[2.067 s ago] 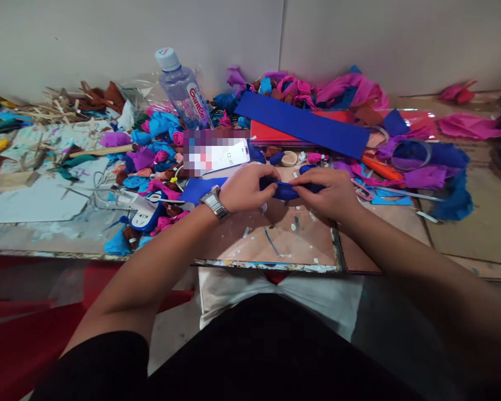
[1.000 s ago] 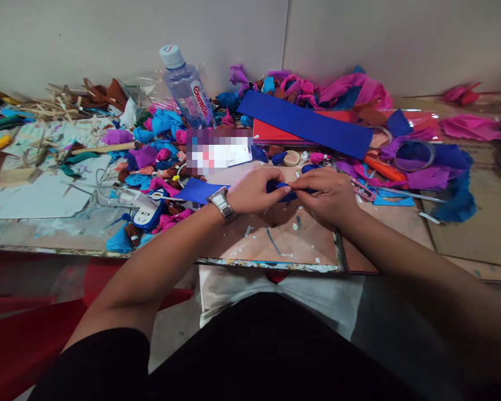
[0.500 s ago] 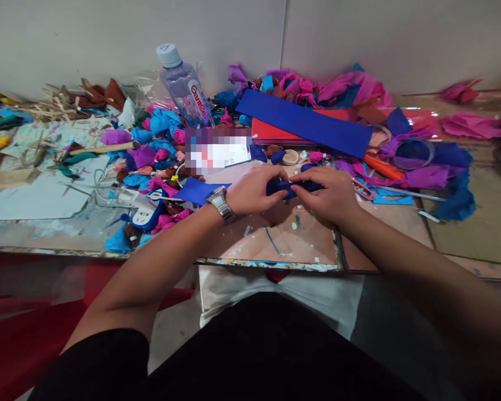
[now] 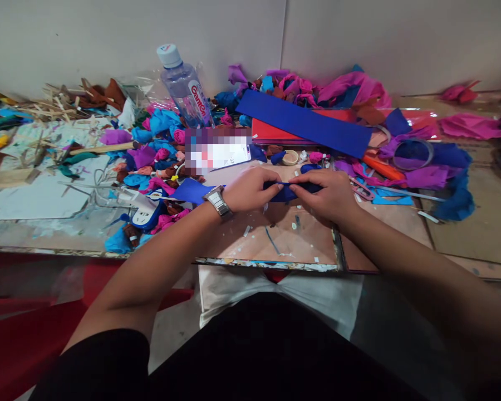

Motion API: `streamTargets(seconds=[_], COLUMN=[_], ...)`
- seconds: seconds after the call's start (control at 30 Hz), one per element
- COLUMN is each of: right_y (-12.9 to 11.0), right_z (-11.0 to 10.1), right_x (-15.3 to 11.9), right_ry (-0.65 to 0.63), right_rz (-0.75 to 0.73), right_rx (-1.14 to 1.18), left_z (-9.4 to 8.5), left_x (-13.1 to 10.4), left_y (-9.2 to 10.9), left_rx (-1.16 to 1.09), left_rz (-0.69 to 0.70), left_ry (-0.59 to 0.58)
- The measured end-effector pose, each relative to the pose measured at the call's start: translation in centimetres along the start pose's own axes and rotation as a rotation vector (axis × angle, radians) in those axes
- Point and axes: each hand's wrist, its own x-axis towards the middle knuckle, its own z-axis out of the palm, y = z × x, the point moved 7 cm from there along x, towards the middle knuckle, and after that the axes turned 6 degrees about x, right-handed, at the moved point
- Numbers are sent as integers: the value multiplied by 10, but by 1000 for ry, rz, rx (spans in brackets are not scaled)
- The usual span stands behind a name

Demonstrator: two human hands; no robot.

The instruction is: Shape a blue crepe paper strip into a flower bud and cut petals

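A dark blue paper strip (image 4: 284, 194) is pinched between my two hands above the table. My left hand (image 4: 250, 191), with a metal watch at the wrist, grips it between thumb and fingers. From the other side my right hand (image 4: 328, 192) pinches it, fingertips close to the left ones. A blue end (image 4: 191, 191) sticks out to the left behind the watch; whether it belongs to the same strip is hidden by my left hand. Just beyond my hands lie a roll of tape (image 4: 290, 157) and small blue and pink paper pieces.
A phone (image 4: 236, 155), partly blurred out, lies beyond my left hand, with a plastic bottle (image 4: 187, 92) behind it. A wide blue sheet (image 4: 304, 122) rests on red packs. Crumpled coloured paper, scissors (image 4: 362, 189) and a blue-white glue gun or similar tool (image 4: 146, 214) surround the work spot.
My fingertips have shifted slightly along the blue strip, and more of it shows between them. My left hand and the blue end beside it have moved a little left.
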Motion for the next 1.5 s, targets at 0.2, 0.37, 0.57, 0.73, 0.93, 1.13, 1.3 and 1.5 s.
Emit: streamTargets(seconds=[0.2, 0.37, 0.57, 0.73, 0.93, 1.13, 1.3, 1.5], right_y=[5, 7, 5, -3, -7, -6, -8, -7], right_z=[1, 1, 4, 4, 3, 1, 0, -1], right_x=[-1, 0, -2, -1, -1, -1, 0, 0], right_ry=[-19, -14, -32, -45, -52, -19, -1, -7], right_rz=[49, 80, 57, -12, -87, -93, -87, -92], right_rx=[20, 23, 51, 50, 64, 100, 107, 96], left_z=[-5, -8, 3, 8, 5, -1, -4, -5], left_x=[0, -1, -2, -1, -1, 0, 1, -3], left_y=[-1, -3, 3, -3, -5, -6, -9, 4], left_rx=[-12, 15, 45, -28, -88, -149, -105, -59], left_rz=[-12, -70, -26, -30, -1, -20, -39, 85], left_ry=[-7, 39, 3, 12, -45, -49, 7, 88])
